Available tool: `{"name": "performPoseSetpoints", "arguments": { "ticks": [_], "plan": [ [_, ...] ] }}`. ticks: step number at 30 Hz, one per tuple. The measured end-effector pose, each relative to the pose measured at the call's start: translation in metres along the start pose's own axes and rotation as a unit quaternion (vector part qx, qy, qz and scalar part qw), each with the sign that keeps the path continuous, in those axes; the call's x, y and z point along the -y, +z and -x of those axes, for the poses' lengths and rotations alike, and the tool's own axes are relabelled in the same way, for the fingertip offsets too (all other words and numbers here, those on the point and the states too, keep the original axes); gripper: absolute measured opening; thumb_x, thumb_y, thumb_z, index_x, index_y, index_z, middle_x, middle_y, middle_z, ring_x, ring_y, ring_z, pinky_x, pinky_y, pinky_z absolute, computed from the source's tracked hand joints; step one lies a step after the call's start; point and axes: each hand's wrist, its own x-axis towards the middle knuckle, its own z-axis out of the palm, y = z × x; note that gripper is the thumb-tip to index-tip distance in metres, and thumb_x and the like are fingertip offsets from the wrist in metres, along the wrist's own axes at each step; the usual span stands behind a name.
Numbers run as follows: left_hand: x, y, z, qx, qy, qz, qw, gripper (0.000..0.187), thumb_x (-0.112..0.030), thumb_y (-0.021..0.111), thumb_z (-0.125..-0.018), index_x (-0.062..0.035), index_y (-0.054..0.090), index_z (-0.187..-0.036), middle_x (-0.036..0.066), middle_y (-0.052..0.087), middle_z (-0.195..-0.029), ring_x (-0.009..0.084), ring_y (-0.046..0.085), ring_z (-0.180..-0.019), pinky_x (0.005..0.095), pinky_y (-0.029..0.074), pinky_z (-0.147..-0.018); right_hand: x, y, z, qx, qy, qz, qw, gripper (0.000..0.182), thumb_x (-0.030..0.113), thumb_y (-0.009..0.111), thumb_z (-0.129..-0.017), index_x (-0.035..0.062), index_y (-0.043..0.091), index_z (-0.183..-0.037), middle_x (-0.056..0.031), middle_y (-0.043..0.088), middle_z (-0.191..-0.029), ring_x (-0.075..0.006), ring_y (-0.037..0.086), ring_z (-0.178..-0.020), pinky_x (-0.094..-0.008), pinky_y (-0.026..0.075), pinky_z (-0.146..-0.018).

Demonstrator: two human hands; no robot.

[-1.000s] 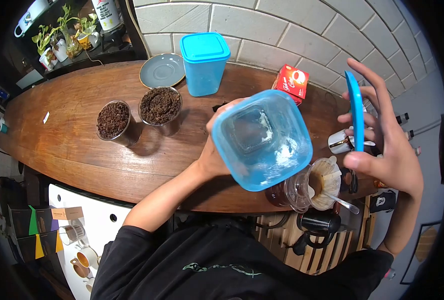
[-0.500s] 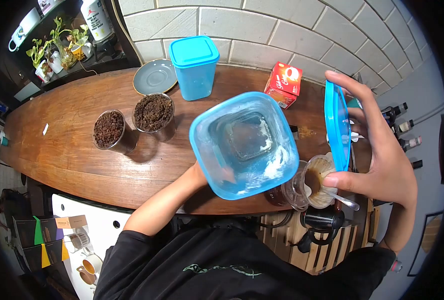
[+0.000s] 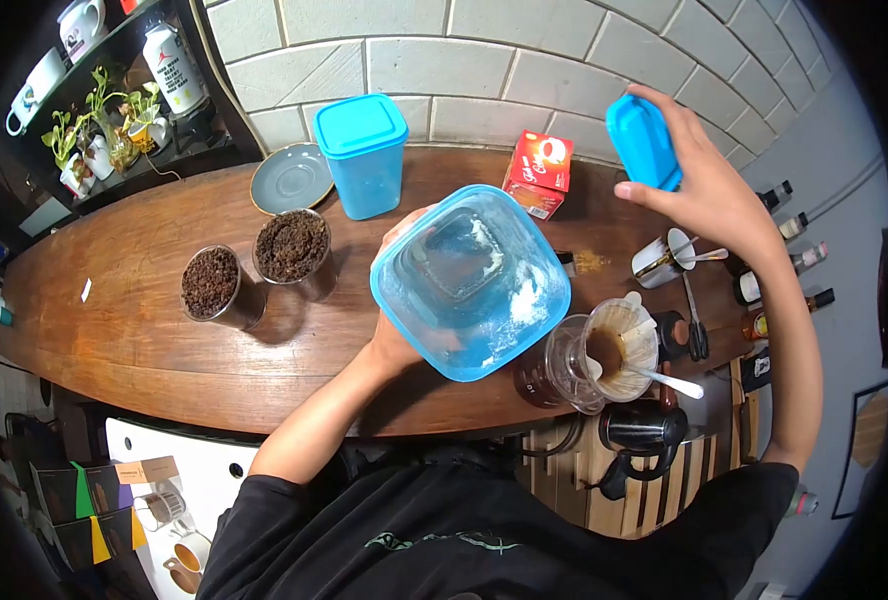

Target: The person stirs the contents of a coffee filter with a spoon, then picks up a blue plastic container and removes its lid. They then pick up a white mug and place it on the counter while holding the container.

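At the far left of the wooden counter [image 3: 144, 300] we see two clear cups of dark, crumbly grounds [image 3: 211, 285] [image 3: 292, 247], both well apart from our fingers, and behind them a grey saucer [image 3: 291, 180], round and glossy. Next comes a tall blue container [image 3: 364, 152] of translucent plastic, closed with an opaque blue cover, standing upright beyond the fingertips of our left hand. Our left hand [image 3: 401, 330] grasps the open blue tub [image 3: 470, 280] from beneath, the fingers wrapped around its far side and base, so most of them are hidden behind the plastic. This tub is square with rounded corners, translucent and smooth, tilted with its mouth toward us and held above the counter; its inside is nearly empty, with only white powdery smears on the walls and bottom. Behind the tub lies a red cardboard box [image 3: 536, 172]. Just to the right of the tub, below it, stands a glass carafe with a paper filter dripper [image 3: 604, 360], stained brown, with a white spoon [image 3: 664, 380] resting in it. Our right hand [image 3: 709, 200] is raised beyond the dripper, and its fingers are clenched around the edges of the blue lid [image 3: 644, 140], a flat rounded square of opaque plastic. Below this hand, a small metal cup [image 3: 659, 262] stands on the counter.
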Motion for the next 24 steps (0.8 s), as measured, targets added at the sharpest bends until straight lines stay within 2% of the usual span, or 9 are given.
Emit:
{"name": "performPoseSetpoints", "arguments": {
  "ticks": [1,3,7,9,12,14,16,22,24],
  "plan": [
    [-0.001,0.004,-0.001,0.001,0.002,0.001,1.000,0.111,-0.054,0.091,-0.054,0.0018,0.043,-0.137,0.016,0.044,-0.138,0.0275,0.049,-0.125,0.0423,0.044,-0.104,-0.005,0.003,-0.007,0.015,0.002,0.010,1.000,0.090,0.040,0.079,-0.073,0.0262,0.031,-0.147,-0.0233,0.045,-0.135,-0.0433,0.053,-0.122,-0.0479,0.047,-0.099],
    [-0.008,0.017,-0.005,-0.053,-0.011,0.179,0.982,0.110,-0.050,0.091,-0.056,0.0011,0.040,-0.139,0.017,0.044,-0.138,0.0279,0.048,-0.126,0.0428,0.044,-0.104,-0.015,0.018,-0.029,0.081,-0.010,0.014,0.997,0.092,0.041,0.081,-0.071,0.0270,0.031,-0.147,-0.0250,0.044,-0.134,-0.0447,0.053,-0.121,-0.0484,0.047,-0.099],
    [-0.008,0.005,0.018,0.051,-0.130,0.037,0.989,0.110,-0.043,0.092,-0.058,0.0000,0.034,-0.141,0.018,0.043,-0.138,0.0291,0.047,-0.127,0.0440,0.045,-0.103,-0.058,0.074,-0.074,0.202,-0.030,0.044,0.978,0.101,0.042,0.085,-0.065,0.0266,0.029,-0.147,-0.0290,0.041,-0.134,-0.0482,0.053,-0.118,-0.0496,0.046,-0.099],
    [0.005,0.007,0.029,0.020,-0.159,0.131,0.978,0.111,-0.038,0.093,-0.058,-0.0010,0.029,-0.142,0.019,0.042,-0.139,0.0321,0.046,-0.128,0.0446,0.044,-0.103,-0.076,0.100,-0.088,0.199,-0.031,0.026,0.979,0.102,0.042,0.086,-0.065,0.0259,0.028,-0.148,-0.0288,0.041,-0.133,-0.0482,0.053,-0.118,-0.0499,0.046,-0.099],
    [0.011,0.000,0.033,0.053,-0.170,0.047,0.983,0.113,-0.033,0.094,-0.057,-0.0016,0.026,-0.142,0.021,0.041,-0.139,0.0345,0.044,-0.130,0.0450,0.043,-0.104,-0.095,0.125,-0.107,0.183,-0.056,-0.015,0.981,0.099,0.044,0.084,-0.067,0.0226,0.029,-0.145,-0.0281,0.043,-0.132,-0.0473,0.053,-0.118,-0.0498,0.046,-0.099],
    [0.006,0.003,0.025,0.036,-0.168,0.084,0.981,0.114,-0.030,0.095,-0.056,-0.0037,0.025,-0.142,0.022,0.040,-0.139,0.0354,0.043,-0.131,0.0452,0.041,-0.106,-0.099,0.134,-0.116,0.183,-0.062,-0.011,0.981,0.091,0.045,0.082,-0.070,0.0204,0.033,-0.142,-0.0274,0.044,-0.131,-0.0466,0.053,-0.118,-0.0494,0.045,-0.100],
    [-0.011,0.001,0.002,0.039,-0.022,0.049,0.998,0.115,-0.028,0.095,-0.055,-0.0064,0.025,-0.143,0.021,0.040,-0.138,0.0357,0.043,-0.131,0.0458,0.041,-0.106,-0.099,0.141,-0.120,0.194,-0.062,-0.010,0.979,0.088,0.046,0.081,-0.071,0.0198,0.034,-0.141,-0.0272,0.045,-0.130,-0.0464,0.052,-0.118,-0.0493,0.045,-0.100],
    [-0.009,0.005,-0.002,0.036,0.046,0.020,0.998,0.116,-0.027,0.096,-0.053,-0.0087,0.025,-0.143,0.020,0.040,-0.138,0.0372,0.042,-0.132,0.0466,0.041,-0.106,-0.093,0.158,-0.118,0.241,-0.020,0.002,0.970,0.085,0.049,0.077,-0.074,0.0194,0.035,-0.141,-0.0274,0.044,-0.130,-0.0466,0.051,-0.119,-0.0496,0.045,-0.100],
    [-0.003,0.007,0.000,0.024,0.064,0.037,0.997,0.113,-0.045,0.092,-0.058,-0.0040,0.031,-0.143,0.020,0.034,-0.145,0.0315,0.042,-0.132,0.0472,0.043,-0.107,-0.093,0.158,-0.114,0.243,-0.013,-0.006,0.970,0.085,0.051,0.077,-0.075,0.0196,0.035,-0.142,-0.0276,0.044,-0.131,-0.0468,0.051,-0.119,-0.0497,0.044,-0.100]
  ]
}}
